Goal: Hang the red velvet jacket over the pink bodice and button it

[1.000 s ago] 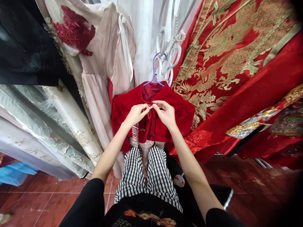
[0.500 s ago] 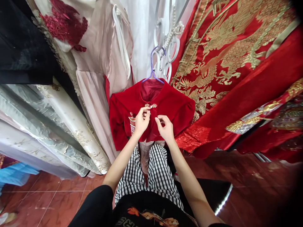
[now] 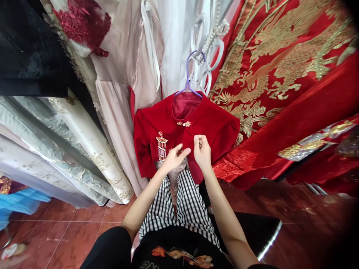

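A short red velvet jacket (image 3: 157, 117) hangs on a purple hanger (image 3: 187, 76) in front of me. Its collar is joined by a beaded flower clasp (image 3: 184, 124), and below that the front edges part. My right hand (image 3: 202, 152) pinches the front edge on the right side, whose lower corner hangs beneath the fingers. Beside it, my left hand (image 3: 176, 158) is at the lower front opening, thumb and fingertips apart; its other fingers are partly hidden. A beaded tassel brooch (image 3: 161, 146) sits on the jacket's left chest.
A pale pink dress (image 3: 112, 101) and white gowns (image 3: 92, 149) hang on the left. On the right hangs a red garment with gold dragon embroidery (image 3: 269, 63). The hanger hooks on a white ring-patterned frame (image 3: 199, 35). Red tiles (image 3: 70, 239) cover the floor.
Both hands have left the area just under the collar clasp. My left hand has moved down to the lower opening; my right hand now draws the right front edge outward.
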Demonstrator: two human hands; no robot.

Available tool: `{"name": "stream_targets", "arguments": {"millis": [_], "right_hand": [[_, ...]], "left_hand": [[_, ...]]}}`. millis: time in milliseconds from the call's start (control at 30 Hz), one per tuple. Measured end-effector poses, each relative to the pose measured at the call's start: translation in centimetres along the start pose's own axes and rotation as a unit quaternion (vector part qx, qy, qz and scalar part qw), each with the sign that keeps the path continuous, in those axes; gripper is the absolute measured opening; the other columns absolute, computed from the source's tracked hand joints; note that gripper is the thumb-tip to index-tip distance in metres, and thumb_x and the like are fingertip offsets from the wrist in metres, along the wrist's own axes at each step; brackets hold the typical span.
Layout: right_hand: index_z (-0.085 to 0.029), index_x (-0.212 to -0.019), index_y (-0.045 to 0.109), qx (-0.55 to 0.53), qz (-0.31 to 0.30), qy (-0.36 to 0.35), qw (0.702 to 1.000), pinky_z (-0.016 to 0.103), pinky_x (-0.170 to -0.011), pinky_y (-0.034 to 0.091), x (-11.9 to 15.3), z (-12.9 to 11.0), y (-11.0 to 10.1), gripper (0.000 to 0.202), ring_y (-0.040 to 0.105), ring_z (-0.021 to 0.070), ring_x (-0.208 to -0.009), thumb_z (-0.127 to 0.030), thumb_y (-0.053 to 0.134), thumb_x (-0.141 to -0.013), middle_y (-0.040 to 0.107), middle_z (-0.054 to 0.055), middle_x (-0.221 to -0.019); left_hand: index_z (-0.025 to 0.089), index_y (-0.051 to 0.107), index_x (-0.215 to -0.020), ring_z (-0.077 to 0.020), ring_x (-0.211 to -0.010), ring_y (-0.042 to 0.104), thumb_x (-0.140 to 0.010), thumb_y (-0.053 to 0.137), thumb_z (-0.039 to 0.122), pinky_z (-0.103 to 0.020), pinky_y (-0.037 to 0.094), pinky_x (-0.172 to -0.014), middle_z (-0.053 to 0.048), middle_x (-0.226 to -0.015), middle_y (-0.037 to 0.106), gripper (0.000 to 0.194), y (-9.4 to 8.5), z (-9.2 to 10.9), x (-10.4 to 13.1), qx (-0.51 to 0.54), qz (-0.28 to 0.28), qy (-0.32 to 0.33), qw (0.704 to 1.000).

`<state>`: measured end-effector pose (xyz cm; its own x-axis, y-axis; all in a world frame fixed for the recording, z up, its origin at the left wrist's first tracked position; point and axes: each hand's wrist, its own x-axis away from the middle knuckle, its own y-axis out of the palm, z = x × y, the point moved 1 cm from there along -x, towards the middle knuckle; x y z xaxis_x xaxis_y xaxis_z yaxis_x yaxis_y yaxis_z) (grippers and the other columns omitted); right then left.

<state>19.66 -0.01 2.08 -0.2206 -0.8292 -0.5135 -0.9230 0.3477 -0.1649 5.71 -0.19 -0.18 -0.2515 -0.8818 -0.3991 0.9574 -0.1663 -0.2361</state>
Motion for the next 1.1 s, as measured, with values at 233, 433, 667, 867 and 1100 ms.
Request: {"name": "stream_targets", "arguments": {"millis": [233, 433, 667, 867, 1100], "right_hand": [[-0.022, -0.1, 0.057, 0.07, 0.133, -0.069, 0.986, 0.04, -0.086, 0.053, 2.0, -1.5, 0.3, 0.023, 0.062, 0.0222, -0.093, -0.042, 0.063, -0.089, 0.063, 0.009, -0.103], [-0.024, -0.103, 0.057, -0.043, -0.014, -0.012, 0.999, 0.036, -0.078, 0.06, 4.4, -2.2, 2.7, 0.027, 0.067, 0.0204, -0.092, -0.04, 0.069, -0.084, 0.065, 0.008, -0.105], [-0.024, -0.107, 0.052, -0.11, -0.033, 0.047, 0.992, 0.036, -0.082, 0.06, 4.5, -0.8, 4.9, 0.033, 0.068, 0.0194, -0.094, -0.038, 0.069, -0.082, 0.067, 0.007, -0.104], [-0.023, -0.106, 0.052, -0.101, -0.016, 0.053, 0.993, 0.032, -0.075, 0.06, 3.9, -0.6, 4.2, 0.034, 0.068, 0.0169, -0.084, -0.039, 0.07, -0.082, 0.066, 0.003, -0.091], [-0.026, -0.118, 0.06, -0.069, -0.066, -0.02, 0.995, 0.029, -0.074, 0.06, 3.9, -0.7, 4.0, 0.028, 0.066, 0.0161, -0.09, -0.037, 0.061, -0.092, 0.063, 0.005, -0.103]], "left_hand": [[0.019, 0.064, -0.096, -0.0162, -0.084, 0.07, -0.091, 0.061, 0.047, -0.029, 0.057, -0.078, -0.005, -0.093, 0.072, 0.028, -0.8, -0.1, 1.4, 0.02, 0.124, -0.029, 0.992], [0.018, 0.067, -0.098, -0.0161, -0.086, 0.07, -0.088, 0.065, 0.045, -0.03, 0.057, -0.082, -0.007, -0.095, 0.073, 0.029, -3.0, 0.3, 1.3, 0.045, 0.214, -0.017, 0.976], [0.02, 0.074, -0.102, -0.0187, -0.107, 0.064, -0.094, 0.058, 0.043, -0.034, 0.051, -0.1, -0.009, -0.11, 0.067, 0.029, -2.5, -0.2, 2.3, -0.004, 0.222, 0.018, 0.975], [0.02, 0.069, -0.103, -0.0156, -0.094, 0.06, -0.094, 0.06, 0.038, -0.029, 0.05, -0.086, -0.007, -0.105, 0.062, 0.022, -4.1, -0.6, 1.4, -0.096, 0.347, 0.011, 0.933], [0.019, 0.063, -0.096, -0.0182, -0.09, 0.055, -0.086, 0.071, 0.035, -0.032, 0.045, -0.085, -0.006, -0.097, 0.061, 0.02, -4.6, -2.9, 0.2, -0.208, 0.409, 0.009, 0.889]]}}
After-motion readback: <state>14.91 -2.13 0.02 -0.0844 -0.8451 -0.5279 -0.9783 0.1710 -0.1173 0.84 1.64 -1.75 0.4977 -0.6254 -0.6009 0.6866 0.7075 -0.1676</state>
